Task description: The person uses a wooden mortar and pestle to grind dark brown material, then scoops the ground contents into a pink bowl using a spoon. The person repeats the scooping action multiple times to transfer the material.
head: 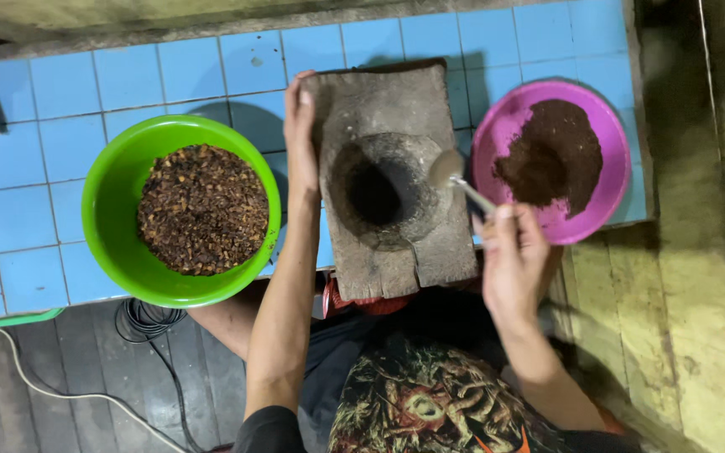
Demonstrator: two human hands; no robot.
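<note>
Left hand (301,138) is flat against the near edge of the wooden mortar block (392,176), fingers open and pressing, not wrapped around anything; it looks like a brace to keep the block from sliding on the blue tiled counter (60,109). Right hand (513,256) is clenched on the handle of a metal spoon (455,174), bowl resting on the rim of the dark hollow, just ahead of the knuckles and tilted inward. The pink bowl (505,126) of fine brown powder sits just beyond that grip, close for scooping. The green bowl (115,210) of coarse roasted pieces lies just outside the bracing hand.
</note>
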